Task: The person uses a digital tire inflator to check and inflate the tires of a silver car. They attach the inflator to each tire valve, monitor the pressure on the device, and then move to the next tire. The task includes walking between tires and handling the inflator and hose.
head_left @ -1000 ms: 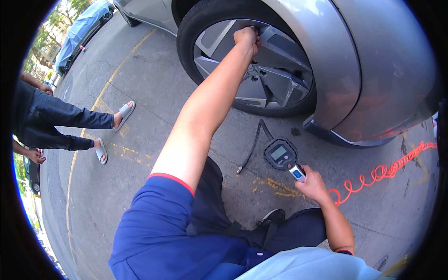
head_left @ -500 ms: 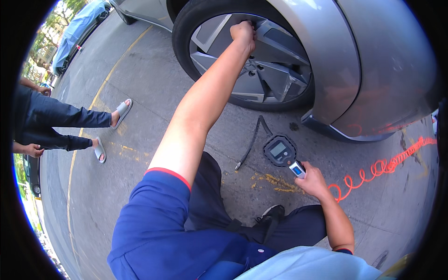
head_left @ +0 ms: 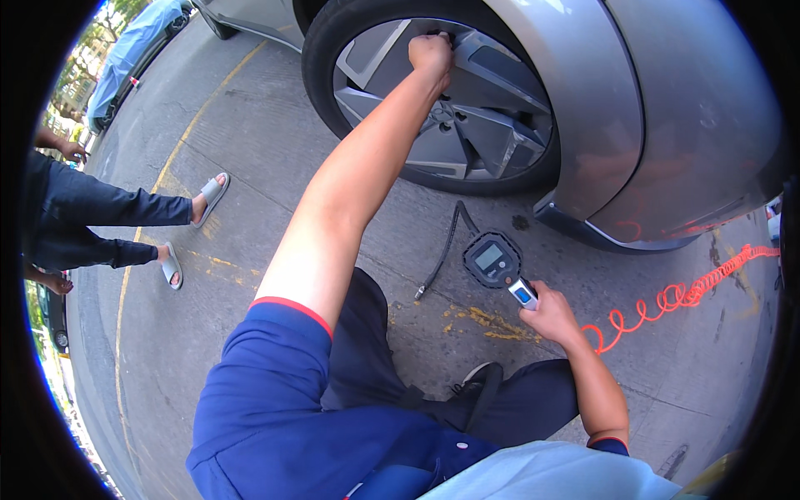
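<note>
1. head view, the wheel: a person's left hand (head_left: 431, 55) reaches to the upper part of a grey car's wheel (head_left: 471, 114), fingers curled in near the rim; the hand hides what they touch, so whether they grip anything cannot be told.

2. head view, the gauge: the fingers of the right hand (head_left: 550, 315) are wrapped round the grip of a digital gauge (head_left: 493, 258), held below the tyre (head_left: 321, 83) with its display facing up. a black hose (head_left: 447, 252) arcs from it, its metal tip (head_left: 419, 294) well apart from the wheel.

3. head view, the handling: small, light finger movements look best suited to the cramped space between the spokes; the gauge hand would do well to stay steady, display readable, hose slack and free of kinks.

4. head view, edges and room: spoke edges crowd the left fingers, and the bumper (head_left: 692, 175) juts low, beyond the gauge to the right. an orange coiled hose (head_left: 718, 279) runs near the right hand, a possible snag. the roomier side is the pavement (head_left: 275, 196) to the left, toward a bystander's grey sandals (head_left: 215, 192).
</note>
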### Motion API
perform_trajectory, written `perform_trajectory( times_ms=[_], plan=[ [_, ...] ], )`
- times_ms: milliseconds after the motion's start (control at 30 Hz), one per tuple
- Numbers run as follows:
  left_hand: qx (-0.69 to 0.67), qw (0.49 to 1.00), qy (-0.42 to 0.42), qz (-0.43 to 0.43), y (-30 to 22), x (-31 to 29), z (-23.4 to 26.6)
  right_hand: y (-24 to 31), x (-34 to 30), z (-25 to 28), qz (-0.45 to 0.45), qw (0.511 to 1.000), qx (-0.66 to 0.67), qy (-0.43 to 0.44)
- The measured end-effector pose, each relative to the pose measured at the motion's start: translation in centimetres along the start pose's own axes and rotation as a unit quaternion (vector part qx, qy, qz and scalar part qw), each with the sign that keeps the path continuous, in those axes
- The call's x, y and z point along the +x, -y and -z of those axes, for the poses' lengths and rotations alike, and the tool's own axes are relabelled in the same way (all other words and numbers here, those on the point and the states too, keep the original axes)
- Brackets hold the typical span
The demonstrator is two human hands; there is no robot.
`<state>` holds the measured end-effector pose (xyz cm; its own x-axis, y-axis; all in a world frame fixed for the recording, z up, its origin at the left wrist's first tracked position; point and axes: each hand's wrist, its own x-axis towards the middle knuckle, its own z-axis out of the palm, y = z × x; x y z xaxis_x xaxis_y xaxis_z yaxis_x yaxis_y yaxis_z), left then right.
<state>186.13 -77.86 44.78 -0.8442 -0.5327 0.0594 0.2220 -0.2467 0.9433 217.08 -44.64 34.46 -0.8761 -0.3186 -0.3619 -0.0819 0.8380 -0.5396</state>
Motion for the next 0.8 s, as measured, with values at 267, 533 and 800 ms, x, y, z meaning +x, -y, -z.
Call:
perform_trajectory(
  times_ms=[267, 533, 800],
  plan=[
    [-0.109, 0.958, 0.138, 0.226, -1.9, 0.2, 1.7, -0.3, 0.5, -0.1, 0.006, 1.000, -0.006, 0.017],
    [-0.107, 0.988, -0.007, 0.109, -1.4, -0.6, 0.3, -0.2, 0.6, -0.2, 0.006, 1.000, -0.008, 0.010],
    [-0.049, 0.997, 0.012, 0.050, -0.6, -0.4, 0.1, -0.2, 0.6, -0.1, 0.008, 1.000, -0.016, 0.013]
  ],
)
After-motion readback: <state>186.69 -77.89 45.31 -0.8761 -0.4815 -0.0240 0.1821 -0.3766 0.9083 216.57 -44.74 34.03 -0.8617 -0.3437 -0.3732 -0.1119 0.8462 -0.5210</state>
